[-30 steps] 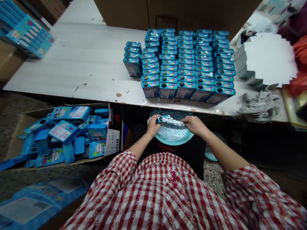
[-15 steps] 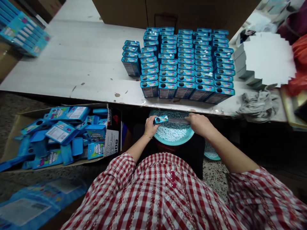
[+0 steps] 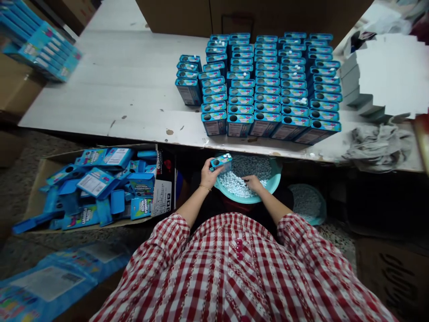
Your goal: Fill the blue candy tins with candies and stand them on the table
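My left hand [image 3: 208,175] is closed around a small blue candy box [image 3: 221,161], tilted over the left rim of a turquoise basin [image 3: 275,184]. The box has a round dark hole in its top, with a few white candies lying beside the hole. Small white candies [image 3: 234,184] fill the basin, which sits at my lap, partly under the table edge. My right hand [image 3: 254,183] reaches into the candies from the right, its fingers bent and their tips hidden. Whatever it grips cannot be made out.
On the white table [image 3: 134,89] stand rows of upright blue boxes [image 3: 267,85]. A carton [image 3: 42,190] of jumbled blue boxes is at my left. Stacked white card [image 3: 390,76] and a grey cloth [image 3: 378,147] lie at the right. A second basin [image 3: 320,210] of candies is below.
My right hand has moved left and down from the basin's right rim into the candies. The clear plastic strip by it no longer shows. The box in my left hand has tilted and risen slightly.
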### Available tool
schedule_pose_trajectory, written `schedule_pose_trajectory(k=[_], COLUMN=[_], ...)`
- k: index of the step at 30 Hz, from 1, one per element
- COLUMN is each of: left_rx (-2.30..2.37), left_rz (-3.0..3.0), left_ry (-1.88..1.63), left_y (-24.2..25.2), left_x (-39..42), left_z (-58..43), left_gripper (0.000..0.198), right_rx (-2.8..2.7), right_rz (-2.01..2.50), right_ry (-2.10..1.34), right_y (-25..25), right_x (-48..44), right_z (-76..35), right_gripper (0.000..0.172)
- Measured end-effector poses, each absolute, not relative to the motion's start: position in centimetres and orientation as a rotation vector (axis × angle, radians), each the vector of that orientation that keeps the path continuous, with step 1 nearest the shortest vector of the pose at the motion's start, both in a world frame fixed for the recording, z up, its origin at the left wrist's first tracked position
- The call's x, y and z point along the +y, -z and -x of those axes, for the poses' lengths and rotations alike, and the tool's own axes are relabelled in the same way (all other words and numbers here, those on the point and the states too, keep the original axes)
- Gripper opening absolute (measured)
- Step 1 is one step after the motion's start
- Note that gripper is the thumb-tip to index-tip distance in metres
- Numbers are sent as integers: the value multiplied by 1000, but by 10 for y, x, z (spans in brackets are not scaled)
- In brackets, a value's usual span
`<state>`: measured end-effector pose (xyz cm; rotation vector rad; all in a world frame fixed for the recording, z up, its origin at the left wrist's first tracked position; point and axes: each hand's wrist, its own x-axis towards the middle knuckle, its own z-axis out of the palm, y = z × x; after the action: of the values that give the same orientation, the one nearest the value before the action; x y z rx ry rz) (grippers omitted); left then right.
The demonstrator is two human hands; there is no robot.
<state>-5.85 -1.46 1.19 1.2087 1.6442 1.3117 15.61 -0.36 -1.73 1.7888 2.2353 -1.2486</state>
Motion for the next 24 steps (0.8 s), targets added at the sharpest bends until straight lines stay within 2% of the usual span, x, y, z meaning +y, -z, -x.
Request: schedule_pose_trajectory(k=[5, 10, 13, 16, 21, 24], left_rx=[1658, 1688, 1750, 1764, 1707, 1690], left_rz=[-1231, -1411, -1582, -1697, -1806, -1826], left_ry=[-1325, -1260, -1126, -1004, -912, -868], left_y=[-11, -8, -10, -12, -12, -12], left_x=[-14, -11, -11, -13, -16, -16], left_z=[65, 54, 46, 38, 27, 22], left_gripper=[42, 37, 35, 32, 31, 30], right_rx=[2149, 2068, 2110, 2225, 2349, 2328], right_rz=[-1813, -1886, -1794, -1657, -1428, -1354], right_ry=[1435, 1790, 1820, 1572, 853, 613], right_y=[-5, -56, -87, -114, -149, -166], right_x=[4, 12, 19, 26, 35, 37], right_z=[-187, -212, -211, -197, -159, -137], right_gripper=[34, 31, 30, 32, 37, 37])
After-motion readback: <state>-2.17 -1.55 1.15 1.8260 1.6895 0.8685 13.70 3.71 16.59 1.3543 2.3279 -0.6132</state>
